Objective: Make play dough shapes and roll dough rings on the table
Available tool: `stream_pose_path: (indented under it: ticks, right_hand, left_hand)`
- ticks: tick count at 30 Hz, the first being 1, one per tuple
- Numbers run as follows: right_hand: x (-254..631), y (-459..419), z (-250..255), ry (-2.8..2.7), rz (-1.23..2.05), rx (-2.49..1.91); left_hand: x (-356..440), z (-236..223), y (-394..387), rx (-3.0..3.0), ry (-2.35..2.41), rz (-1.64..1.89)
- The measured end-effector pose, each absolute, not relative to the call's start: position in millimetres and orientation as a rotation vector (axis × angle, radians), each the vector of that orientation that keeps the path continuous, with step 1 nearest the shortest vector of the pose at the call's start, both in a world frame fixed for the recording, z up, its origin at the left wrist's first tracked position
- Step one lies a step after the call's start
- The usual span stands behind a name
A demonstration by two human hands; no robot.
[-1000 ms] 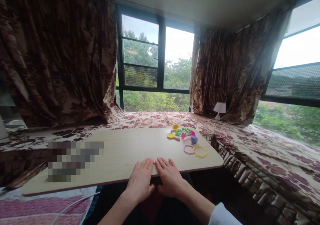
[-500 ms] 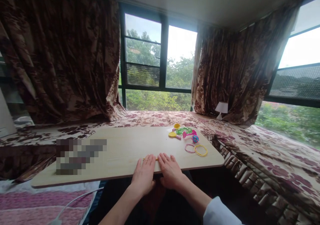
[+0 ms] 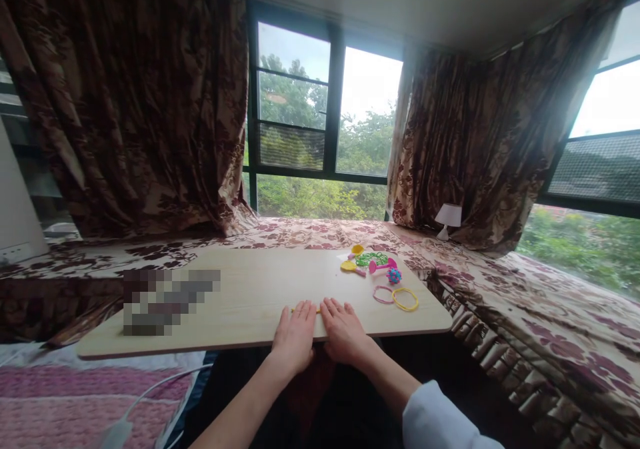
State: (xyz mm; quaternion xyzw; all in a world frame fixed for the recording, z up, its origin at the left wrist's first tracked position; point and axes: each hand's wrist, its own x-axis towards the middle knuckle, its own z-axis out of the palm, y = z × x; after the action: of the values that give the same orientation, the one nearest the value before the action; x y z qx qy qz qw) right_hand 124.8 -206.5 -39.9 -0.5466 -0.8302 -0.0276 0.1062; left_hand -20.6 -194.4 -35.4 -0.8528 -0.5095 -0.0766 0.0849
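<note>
My left hand (image 3: 295,336) and my right hand (image 3: 344,332) lie flat side by side on the near edge of a light wooden table (image 3: 250,289), fingers stretched out. A thin yellow thing (image 3: 317,311) peeks out between and under the fingertips. Further right on the table lie a yellow ring (image 3: 405,299) and a pink ring (image 3: 383,294), a small blue and pink ball (image 3: 394,276), a green mesh piece (image 3: 371,259) and yellow spoon-like toys (image 3: 351,267).
A flowered cloth covers the ledge (image 3: 500,282) around the table. Brown flowered curtains (image 3: 135,109) hang beside the windows (image 3: 325,116). A small white lamp (image 3: 448,218) stands at the back right. A white cable (image 3: 150,402) lies on pink bedding at the lower left.
The view has drifted so the whole scene shifts right and slightly up. Both hands stay flat at the table's edge in the same pose.
</note>
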Motion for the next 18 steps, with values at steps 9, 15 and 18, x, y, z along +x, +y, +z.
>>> stream_pose_path:
  ticks: [9, 15, 18]
  right_hand:
    - [135.5, -234.3, -43.2, -2.53, -0.038, -1.492]
    - [130.6, -205.5, -35.7, -2.519, -0.07, -1.614]
    - [133.5, -219.8, -42.6, -2.536, -0.079, -1.549]
  left_hand:
    - [-35.8, -41.4, -219.9, -2.553, -1.439, -0.243]
    - [-24.2, -38.1, -193.5, -2.541, -1.486, -0.193]
    - [-34.4, -45.4, -202.6, -2.557, -1.43, -0.246]
